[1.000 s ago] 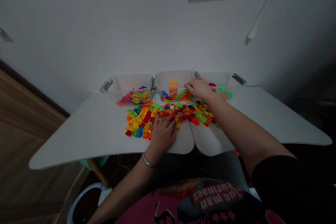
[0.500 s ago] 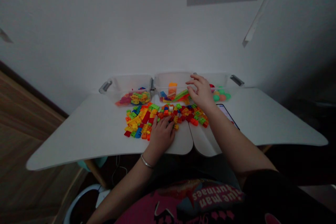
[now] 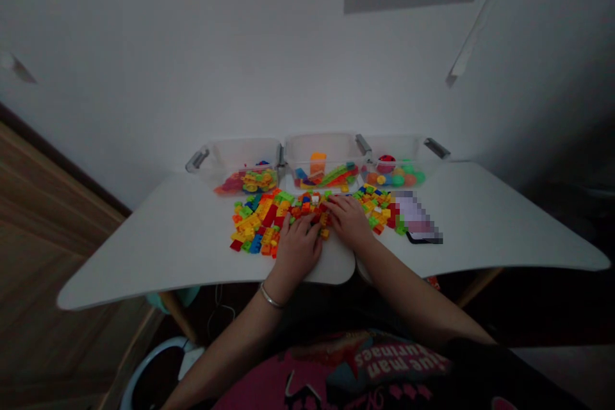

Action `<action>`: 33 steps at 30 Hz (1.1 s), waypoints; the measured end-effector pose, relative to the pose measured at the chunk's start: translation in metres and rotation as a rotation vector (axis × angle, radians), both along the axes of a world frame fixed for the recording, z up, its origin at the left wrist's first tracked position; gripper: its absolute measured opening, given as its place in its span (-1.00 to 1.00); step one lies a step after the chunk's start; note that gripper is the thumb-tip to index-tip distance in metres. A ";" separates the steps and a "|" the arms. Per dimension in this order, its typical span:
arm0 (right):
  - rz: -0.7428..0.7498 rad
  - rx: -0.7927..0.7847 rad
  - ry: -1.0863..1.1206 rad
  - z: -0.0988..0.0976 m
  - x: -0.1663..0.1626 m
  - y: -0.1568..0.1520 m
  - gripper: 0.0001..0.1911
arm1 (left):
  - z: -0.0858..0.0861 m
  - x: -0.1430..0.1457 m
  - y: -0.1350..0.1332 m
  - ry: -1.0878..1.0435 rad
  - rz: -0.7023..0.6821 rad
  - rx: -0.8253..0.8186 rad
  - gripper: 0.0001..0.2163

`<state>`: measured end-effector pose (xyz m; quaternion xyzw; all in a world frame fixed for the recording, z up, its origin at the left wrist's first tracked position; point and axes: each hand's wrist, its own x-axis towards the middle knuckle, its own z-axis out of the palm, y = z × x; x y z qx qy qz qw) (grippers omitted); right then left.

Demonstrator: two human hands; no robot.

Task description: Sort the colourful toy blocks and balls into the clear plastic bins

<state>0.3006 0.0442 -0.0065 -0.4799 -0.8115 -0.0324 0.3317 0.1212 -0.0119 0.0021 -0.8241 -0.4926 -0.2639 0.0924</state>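
A heap of small coloured building bricks lies spread across the white table in front of three clear bins. My left hand rests palm down at the heap's near edge, fingers stretched onto the bricks. My right hand lies beside it on the middle of the heap, fingers reaching forward among the bricks; whether anything is pinched under them is hidden. The left bin, the middle bin and the right bin each hold a few coloured pieces.
A phone lies on the table right of the heap. The bins stand against a white wall. A wooden panel is at the left. A round stool or bucket sits below the table edge.
My right hand has drawn back from the middle bin and come down onto the brick heap next to my left hand. The left hand has stayed put.
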 end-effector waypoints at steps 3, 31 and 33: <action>0.006 0.009 -0.005 -0.001 -0.003 0.003 -0.61 | 0.000 0.000 0.000 -0.011 0.001 0.000 -0.72; -0.143 0.207 0.509 0.049 0.013 0.025 -0.75 | 0.002 -0.003 -0.002 -0.014 -0.008 -0.007 -0.71; -0.166 0.259 0.546 0.068 0.022 0.040 -0.83 | 0.001 -0.003 -0.001 -0.017 -0.005 -0.007 -0.72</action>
